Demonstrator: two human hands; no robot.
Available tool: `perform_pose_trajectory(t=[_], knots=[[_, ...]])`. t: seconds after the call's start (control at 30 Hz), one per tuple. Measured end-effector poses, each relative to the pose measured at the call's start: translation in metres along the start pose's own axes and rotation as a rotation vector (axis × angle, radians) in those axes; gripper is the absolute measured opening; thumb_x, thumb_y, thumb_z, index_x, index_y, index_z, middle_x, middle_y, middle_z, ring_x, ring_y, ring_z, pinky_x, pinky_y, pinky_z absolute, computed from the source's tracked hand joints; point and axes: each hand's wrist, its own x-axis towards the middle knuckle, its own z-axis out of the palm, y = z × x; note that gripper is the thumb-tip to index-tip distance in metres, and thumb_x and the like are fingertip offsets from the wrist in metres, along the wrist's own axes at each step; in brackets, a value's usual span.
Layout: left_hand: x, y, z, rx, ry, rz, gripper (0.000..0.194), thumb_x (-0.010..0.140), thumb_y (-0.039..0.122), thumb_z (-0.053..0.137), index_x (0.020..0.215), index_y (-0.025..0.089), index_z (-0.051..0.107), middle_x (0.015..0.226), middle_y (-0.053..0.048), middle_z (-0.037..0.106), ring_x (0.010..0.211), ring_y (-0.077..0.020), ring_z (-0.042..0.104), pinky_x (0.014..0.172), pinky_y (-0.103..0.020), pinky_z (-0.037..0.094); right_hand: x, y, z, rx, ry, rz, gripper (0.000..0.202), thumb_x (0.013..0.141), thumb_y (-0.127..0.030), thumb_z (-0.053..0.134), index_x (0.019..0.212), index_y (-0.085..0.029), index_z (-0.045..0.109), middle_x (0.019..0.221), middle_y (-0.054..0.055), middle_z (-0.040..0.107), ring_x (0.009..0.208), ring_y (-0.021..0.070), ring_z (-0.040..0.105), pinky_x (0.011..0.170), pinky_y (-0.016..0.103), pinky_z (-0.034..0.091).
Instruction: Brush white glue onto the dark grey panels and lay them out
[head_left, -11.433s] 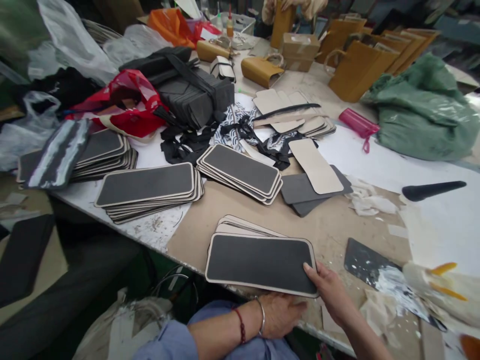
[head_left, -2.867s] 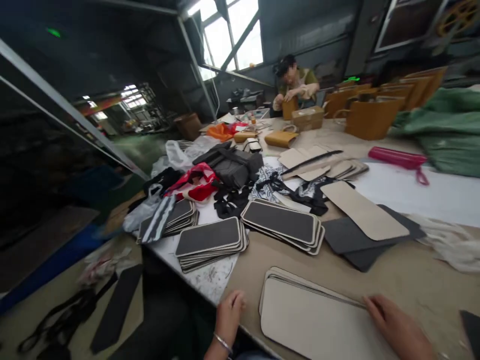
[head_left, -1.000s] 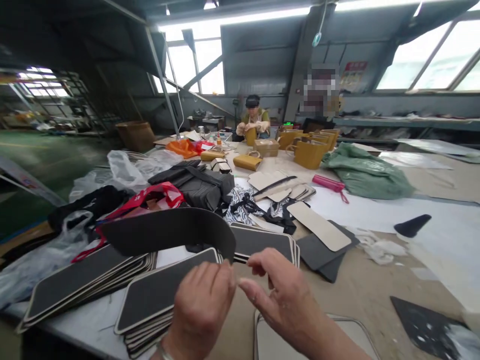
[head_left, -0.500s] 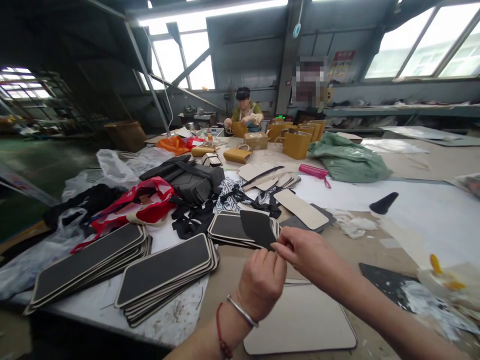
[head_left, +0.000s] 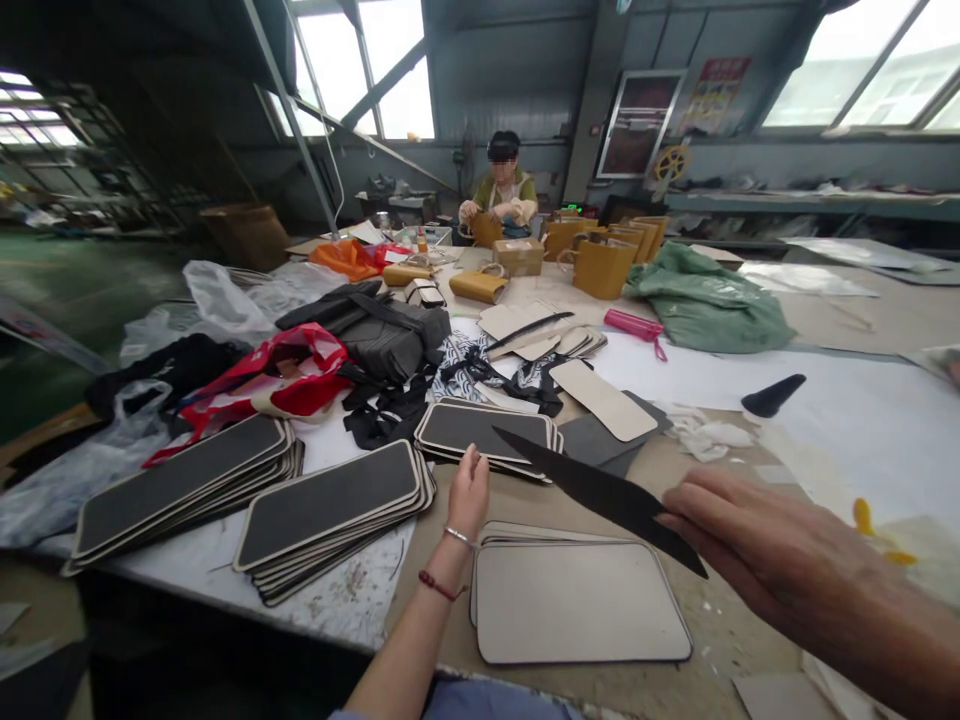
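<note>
My right hand (head_left: 735, 530) pinches one end of a thin black sheet (head_left: 600, 490), which hangs tilted in the air above the table. My left hand (head_left: 469, 490), with bracelets at the wrist, holds nothing; its fingers are stretched out, seen nearly edge-on. It is beside the near edge of a small stack of dark panels with pale borders (head_left: 480, 428). Below the black sheet lie cream rounded panels (head_left: 581, 605) with dark edges. Left of my left hand are two more stacks, a nearer dark-panel stack (head_left: 330, 505) and a farther-left stack (head_left: 180, 480).
Black straps (head_left: 386, 415), a red bag (head_left: 277, 375) and plastic bags (head_left: 225, 310) crowd the left. A cream strip (head_left: 604, 400), pink pouch (head_left: 634, 325), green bag (head_left: 705, 300) and black cone-shaped piece (head_left: 772, 396) lie farther back. A co-worker (head_left: 501, 190) handles a tan bag across the table.
Both hands were together at the black sheet. My left hand has let go and moved left and away from me; my right hand has carried the sheet to the right. The view has shifted slightly.
</note>
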Motion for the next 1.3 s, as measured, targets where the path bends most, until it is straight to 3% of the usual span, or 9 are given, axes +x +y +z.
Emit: perform_pose_trajectory(t=[0.13,0.3,0.47,0.53,0.7,0.83,0.93,1.07,1.3], knots=[[0.009,-0.009,0.004,-0.115,-0.031,-0.097,0.045,0.068,0.048,0.06,0.097,0.013,0.062,0.102,-0.013,0.064,0.096,-0.0214,0.059,0.083,-0.034,0.045,-0.014,0.006,-0.003,0.136,-0.003,0.114,0.022,0.089,-0.035,0.038,0.077,-0.023,0.053,0.064,0.002,0.052,0.053,0.013,0.05,0.048,0.024,0.038],[-0.006,-0.015,0.001,-0.225,-0.078,-0.186,0.049,0.053,0.054,0.067,0.073,0.01,0.065,0.07,-0.008,0.066,0.064,-0.0147,0.06,0.064,-0.03,0.049,-0.025,0.008,-0.001,0.306,-0.093,0.4,0.036,0.081,-0.056,0.04,0.066,-0.026,0.052,0.058,0.002,0.049,0.049,0.0152,0.045,0.045,0.028,0.037],[-0.015,-0.015,-0.008,-0.249,-0.007,-0.218,0.046,0.047,0.046,0.073,0.076,0.011,0.067,0.068,-0.004,0.066,0.061,-0.0121,0.058,0.061,-0.026,0.047,-0.033,0.016,0.005,0.376,-0.122,0.589,0.04,0.079,-0.06,0.04,0.062,-0.025,0.047,0.055,0.0,0.045,0.05,0.0142,0.042,0.047,0.027,0.036],[-0.018,-0.012,-0.016,-0.187,0.057,-0.164,0.043,0.051,0.044,0.072,0.08,0.012,0.068,0.072,-0.004,0.068,0.065,-0.013,0.059,0.064,-0.027,0.048,-0.039,0.023,0.013,0.436,-0.158,0.68,0.038,0.079,-0.058,0.042,0.062,-0.024,0.046,0.054,-0.001,0.044,0.049,0.0132,0.042,0.046,0.026,0.035],[-0.046,-0.013,-0.042,0.249,0.135,0.034,0.033,0.06,0.042,0.066,0.08,0.015,0.07,0.082,-0.004,0.07,0.081,-0.0203,0.062,0.078,-0.032,0.048,-0.079,0.037,0.064,0.781,-0.314,0.958,0.04,0.078,-0.058,0.04,0.059,-0.022,0.039,0.05,-0.003,0.044,0.046,0.0116,0.042,0.045,0.024,0.034],[-0.077,-0.045,-0.051,0.319,0.047,-0.126,0.041,0.061,0.043,0.063,0.089,0.013,0.067,0.074,-0.005,0.069,0.071,-0.0196,0.062,0.069,-0.031,0.049,-0.13,0.035,0.129,0.758,-0.394,1.015,0.038,0.077,-0.055,0.037,0.057,-0.023,0.036,0.048,-0.003,0.044,0.048,0.0133,0.044,0.049,0.026,0.035],[-0.088,-0.077,-0.049,0.372,0.082,-0.164,0.048,0.06,0.045,0.062,0.094,0.011,0.062,0.058,-0.001,0.062,0.059,-0.0172,0.058,0.061,-0.03,0.047,-0.157,0.035,0.166,0.632,-0.43,1.013,0.035,0.078,-0.049,0.034,0.055,-0.023,0.037,0.049,0.0,0.048,0.05,0.0158,0.047,0.052,0.029,0.035],[-0.09,-0.101,-0.046,0.474,0.102,-0.164,0.043,0.06,0.046,0.059,0.089,0.014,0.056,0.054,0.003,0.056,0.056,-0.0168,0.055,0.061,-0.031,0.044,-0.168,0.044,0.187,0.521,-0.484,0.986,0.031,0.08,-0.042,0.03,0.056,-0.023,0.035,0.05,0.001,0.049,0.051,0.0168,0.048,0.053,0.029,0.034],[-0.092,-0.106,-0.039,0.596,0.09,-0.144,0.037,0.064,0.045,0.055,0.09,0.017,0.052,0.054,0.004,0.054,0.056,-0.0175,0.054,0.062,-0.031,0.043,-0.166,0.048,0.203,0.276,-0.618,0.968,0.022,0.087,-0.031,0.035,0.072,-0.019,0.047,0.065,0.005,0.057,0.063,0.019,0.055,0.057,0.029,0.033]])
